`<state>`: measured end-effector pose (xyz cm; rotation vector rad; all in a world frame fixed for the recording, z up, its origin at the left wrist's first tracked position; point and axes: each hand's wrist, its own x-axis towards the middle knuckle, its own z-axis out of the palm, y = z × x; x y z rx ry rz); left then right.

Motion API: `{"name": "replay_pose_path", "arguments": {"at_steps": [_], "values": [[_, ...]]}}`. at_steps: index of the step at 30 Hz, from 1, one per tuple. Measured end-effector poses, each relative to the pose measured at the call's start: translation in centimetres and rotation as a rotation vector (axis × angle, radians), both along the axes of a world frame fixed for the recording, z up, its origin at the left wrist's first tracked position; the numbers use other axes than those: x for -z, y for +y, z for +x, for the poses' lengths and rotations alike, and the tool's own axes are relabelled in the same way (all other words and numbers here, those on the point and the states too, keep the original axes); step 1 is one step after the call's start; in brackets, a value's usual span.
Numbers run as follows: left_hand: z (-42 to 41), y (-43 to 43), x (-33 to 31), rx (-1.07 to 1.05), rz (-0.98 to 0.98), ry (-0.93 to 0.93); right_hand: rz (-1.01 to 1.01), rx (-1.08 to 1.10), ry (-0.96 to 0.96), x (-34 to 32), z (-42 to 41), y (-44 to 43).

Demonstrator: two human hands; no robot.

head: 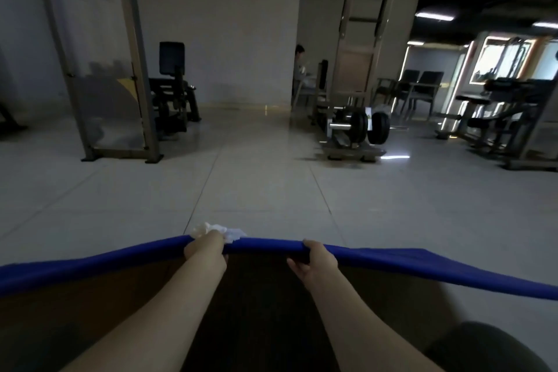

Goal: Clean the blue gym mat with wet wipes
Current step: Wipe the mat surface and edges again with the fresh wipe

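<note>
1. Where the room opens ahead, a pale tiled floor (271,184) is seen, stretching from the foreground to the far wall.
2. The blue gym mat (422,263) is held raised off that floor along its far edge and spans the lower view from side to side. Its dark underside is turned toward the camera, so the blue is shown only as a band along the lifted edge.
3. A tall metal machine frame (99,69) is stood on the floor at the left, well apart from the mat.
4. Black weight plates (359,127) are mounted on a low machine right of centre, and dark chairs (419,84) are set behind it.
5. The left hand (205,246) is curled over the raised edge near its middle, and the mat is grasped there.
6. The right hand (315,260) is wrapped round the same edge just to the right, with the thumb on the near side.
7. A crumpled white wet wipe (229,232) is bunched at the left hand against the mat's edge. Whether it is pinched by the fingers or merely trapped cannot be told.
</note>
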<state>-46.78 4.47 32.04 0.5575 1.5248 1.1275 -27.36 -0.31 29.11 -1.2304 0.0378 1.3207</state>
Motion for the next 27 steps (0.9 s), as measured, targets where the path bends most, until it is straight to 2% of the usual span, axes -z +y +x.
{"name": "replay_pose_path", "arguments": {"at_steps": [2, 5, 7, 11, 13, 16, 20, 22, 27], "values": [[1.1, 1.2, 0.0, 0.053, -0.007, -0.057, 0.073, 0.008, 0.011, -0.9, 1.9, 0.5], [3.7, 2.1, -2.6, 0.004, -0.173, 0.039, 0.134, 0.009, -0.068, -2.7, 4.8, 1.3], [6.3, 2.5, -3.9, 0.009, -0.183, 0.073, 0.172, -0.002, -0.142, -4.0, 7.3, 1.7], [12.6, 2.0, -4.5, -0.049, 0.078, 0.024, 0.250, 0.031, -0.212, -5.7, 14.2, 1.9], [16.2, 1.5, -4.3, -0.042, 0.196, -0.042, 0.258, 0.140, -0.224, -5.4, 17.2, 1.4], [21.8, 0.5, -2.0, -0.035, 0.172, -0.078, 0.174, 0.359, -0.222, -2.5, 20.1, 0.4], [24.3, -2.8, 4.1, -0.092, 0.033, 0.026, -0.012, 0.262, -0.078, 4.6, 18.1, -0.2], [23.5, -4.2, 7.6, -0.074, 0.002, 0.064, -0.049, 0.292, -0.020, 7.5, 16.7, -1.0], [22.1, -6.9, 13.1, -0.010, -0.257, -0.095, -0.267, 0.341, 0.025, 11.1, 16.9, -4.3]]}}
